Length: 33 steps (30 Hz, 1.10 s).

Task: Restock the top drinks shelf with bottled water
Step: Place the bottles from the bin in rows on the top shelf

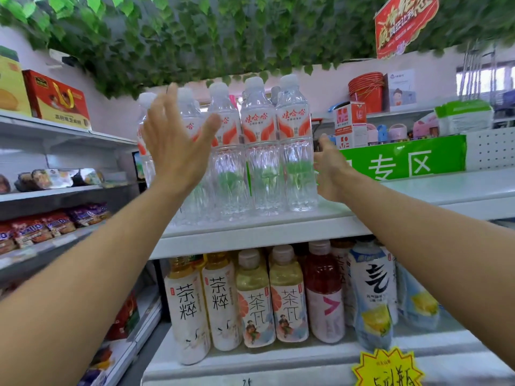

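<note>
Several clear water bottles (262,151) with red-and-white labels and white caps stand in a tight group on the white top shelf (418,190). My left hand (175,143) is raised in front of the left bottles, palm forward, fingers straight and spread. My right hand (331,168) is at the right side of the group, beside the rightmost bottle (296,157); its fingers are hidden behind the hand and I cannot tell whether they touch the bottle. Neither hand visibly holds a bottle.
Below, a lower shelf (278,360) carries tea and juice bottles (289,296). A green sign (404,160) stands behind the top shelf on the right. Snack shelves (55,196) run along the left. Fake leaves (195,37) hang overhead. A yellow price tag (387,369) sits at the bottom right.
</note>
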Each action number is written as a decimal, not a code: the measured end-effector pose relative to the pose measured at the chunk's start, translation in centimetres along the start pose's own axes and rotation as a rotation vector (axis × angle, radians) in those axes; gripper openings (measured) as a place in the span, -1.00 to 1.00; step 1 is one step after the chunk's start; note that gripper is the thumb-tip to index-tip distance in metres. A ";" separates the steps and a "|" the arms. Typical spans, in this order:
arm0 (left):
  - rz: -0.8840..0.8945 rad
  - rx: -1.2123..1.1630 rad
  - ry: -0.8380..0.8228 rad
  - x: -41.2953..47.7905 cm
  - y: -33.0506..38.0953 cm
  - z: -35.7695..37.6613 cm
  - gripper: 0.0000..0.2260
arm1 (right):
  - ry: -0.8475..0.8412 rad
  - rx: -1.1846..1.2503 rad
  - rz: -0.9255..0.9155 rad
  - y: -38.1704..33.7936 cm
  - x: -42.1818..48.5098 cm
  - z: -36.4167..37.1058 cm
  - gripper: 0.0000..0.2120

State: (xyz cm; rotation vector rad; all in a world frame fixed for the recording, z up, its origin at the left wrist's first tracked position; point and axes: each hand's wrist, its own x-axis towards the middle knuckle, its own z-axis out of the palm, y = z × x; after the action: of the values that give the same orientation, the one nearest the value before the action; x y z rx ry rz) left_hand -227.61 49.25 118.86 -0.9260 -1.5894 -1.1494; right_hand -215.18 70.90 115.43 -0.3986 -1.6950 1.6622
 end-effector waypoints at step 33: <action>0.498 0.610 -0.396 -2.3 3.5 4.1 0.15 | 0.166 -0.848 -0.348 2.2 -4.6 0.2 -0.38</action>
State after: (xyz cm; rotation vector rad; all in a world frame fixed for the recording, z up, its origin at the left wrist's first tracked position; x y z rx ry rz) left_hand -224.71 54.03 117.00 -1.0761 -1.7305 -0.1137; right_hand -212.65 67.98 112.05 -0.5671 -2.1268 0.5887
